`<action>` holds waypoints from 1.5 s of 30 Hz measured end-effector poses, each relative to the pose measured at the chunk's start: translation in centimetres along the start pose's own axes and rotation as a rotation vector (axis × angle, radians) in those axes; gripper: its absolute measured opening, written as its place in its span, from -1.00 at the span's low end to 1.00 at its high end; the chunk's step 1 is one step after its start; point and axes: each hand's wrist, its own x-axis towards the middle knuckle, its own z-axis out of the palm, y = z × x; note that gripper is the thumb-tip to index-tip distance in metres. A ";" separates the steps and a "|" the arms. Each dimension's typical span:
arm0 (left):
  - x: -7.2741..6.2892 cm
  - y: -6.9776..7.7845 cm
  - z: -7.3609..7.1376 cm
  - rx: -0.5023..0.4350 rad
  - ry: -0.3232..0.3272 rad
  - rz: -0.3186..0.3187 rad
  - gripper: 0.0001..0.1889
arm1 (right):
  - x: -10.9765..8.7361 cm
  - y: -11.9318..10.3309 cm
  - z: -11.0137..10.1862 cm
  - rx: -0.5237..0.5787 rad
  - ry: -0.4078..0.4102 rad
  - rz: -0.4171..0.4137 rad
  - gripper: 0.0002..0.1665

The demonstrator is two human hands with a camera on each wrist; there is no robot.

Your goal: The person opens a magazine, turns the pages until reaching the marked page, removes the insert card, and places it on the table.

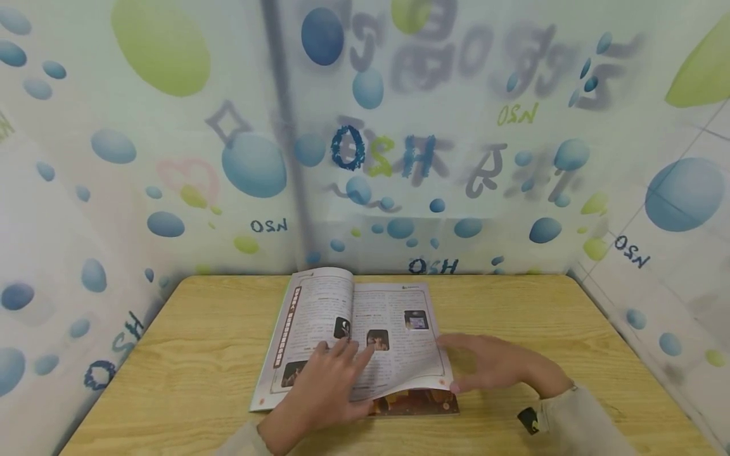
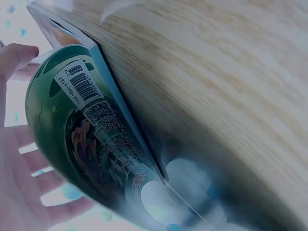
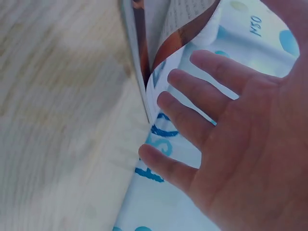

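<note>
Open magazine (image 1: 365,329) on table (image 1: 171,354), left hand (image 1: 325,386) flat on page, right hand (image 1: 496,364) apparently lifting page edge, fingers straight

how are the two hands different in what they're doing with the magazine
The left hand lies on the open magazine, fingers flat on the printed pages near the spine. The right hand is at the magazine's right edge, fingers spread, fingertips at the lifted page edge, mostly over the table. The left hand's fingers point away from the person; the right hand's point left. Both are open, gripping nothing.
</note>
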 end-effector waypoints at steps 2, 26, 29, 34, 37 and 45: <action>0.1 0.0 0.0 -0.003 0.023 0.025 -0.12 | -0.2 0.0 -0.3 0.023 0.009 -0.001 0.01; 0.6 -0.2 0.3 0.097 0.224 0.300 -0.28 | 1.1 1.1 1.8 -0.077 -0.005 -0.047 0.08; 0.6 -0.1 0.3 0.155 0.202 0.315 -0.36 | 1.4 0.9 2.4 -0.096 -0.030 -0.081 0.11; 0.6 -0.1 0.5 0.208 0.203 0.320 -0.48 | 1.5 1.2 2.9 -0.084 -0.050 -0.058 0.11; 0.7 -0.1 0.7 0.223 0.199 0.327 -0.55 | 1.5 1.2 3.0 -0.088 -0.051 -0.046 0.09; 0.9 0.3 0.8 0.313 0.109 0.399 -0.77 | 1.7 0.9 3.0 -0.113 -0.050 -0.035 0.06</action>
